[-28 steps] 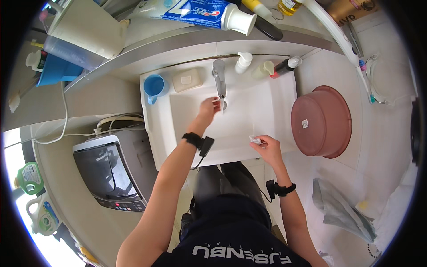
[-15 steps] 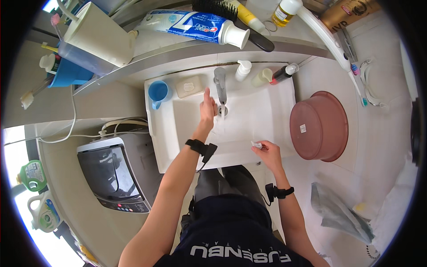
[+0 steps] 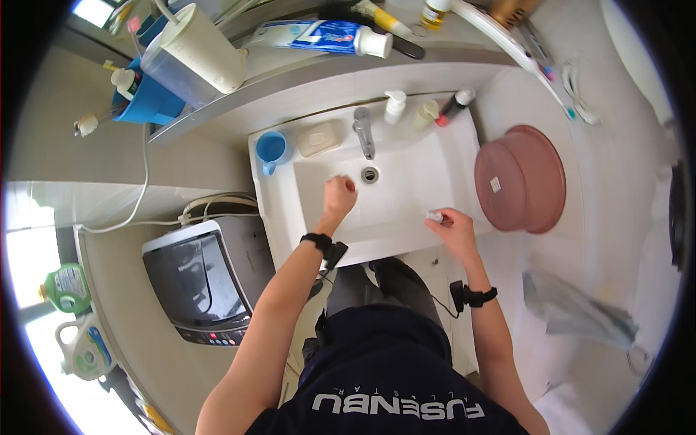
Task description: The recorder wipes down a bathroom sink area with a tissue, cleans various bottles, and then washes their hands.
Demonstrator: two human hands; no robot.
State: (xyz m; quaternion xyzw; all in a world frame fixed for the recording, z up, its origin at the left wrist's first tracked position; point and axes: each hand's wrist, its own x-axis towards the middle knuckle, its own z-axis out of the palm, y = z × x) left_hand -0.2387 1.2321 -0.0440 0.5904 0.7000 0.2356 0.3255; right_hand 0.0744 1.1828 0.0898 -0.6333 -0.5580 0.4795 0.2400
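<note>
Over the left part of the white sink [image 3: 406, 225], my left hand [image 3: 339, 194] is curled into a loose fist, with nothing visible in it. It is near the drain [image 3: 370, 175], below the grey tap [image 3: 364, 133], and touches neither. No water stream shows under the spout. My right hand [image 3: 455, 226], above the sink's front right part, pinches a small whitish object [image 3: 435, 216] between thumb and fingers; its kind is too small to make out. A blue mug [image 3: 272, 148] and a soap dish [image 3: 318, 138] sit on the sink's back left ledge.
Pump bottles [image 3: 395, 106] line the back ledge. A reddish-brown basin [image 3: 519, 180] leans right of the sink. On the shelf [image 3: 319, 69] lie a toothpaste tube [image 3: 312, 36] and an electric toothbrush [image 3: 500, 32]. A washing machine [image 3: 199, 279] stands at the left.
My left hand has drawn back from the tap and its extended finger has curled in. The running water has stopped. My right hand still holds the small object. The view has shifted slightly.
</note>
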